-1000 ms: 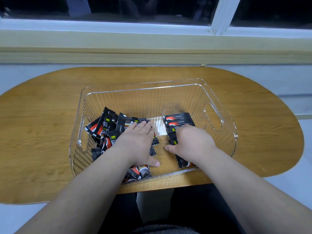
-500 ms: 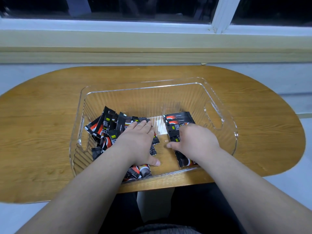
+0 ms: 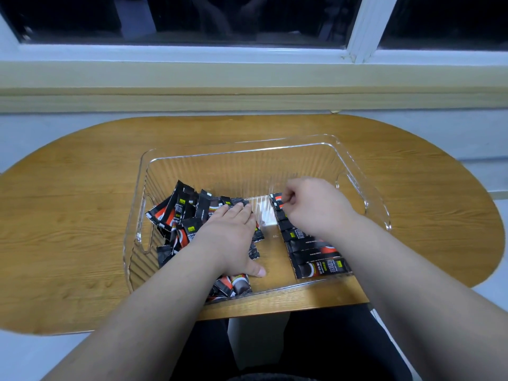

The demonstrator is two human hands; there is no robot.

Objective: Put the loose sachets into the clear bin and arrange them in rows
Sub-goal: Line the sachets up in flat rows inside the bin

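A clear ribbed bin [image 3: 242, 155] with cut-out handles stands on the oval wooden table [image 3: 68, 215]. In its left half lies a jumbled heap of black, red and white sachets [image 3: 176, 215]. My left hand [image 3: 233, 237] lies flat on that heap, fingers straight. Along the right half runs a neat row of sachets [image 3: 310, 251] laid side by side. My right hand [image 3: 316, 207] hovers over the far end of the row with fingers curled, thumb and forefinger pinching the far sachet [image 3: 277, 199].
A pale window sill [image 3: 247, 89] and dark window run behind the table. The bin's far half holds no sachets. The table's near edge [image 3: 275, 309] is just behind the bin, with my legs below.
My right hand has lifted off the middle of the row and moved to its far end, curling its fingers. Several near sachets of the row are now uncovered. My left hand stayed put.
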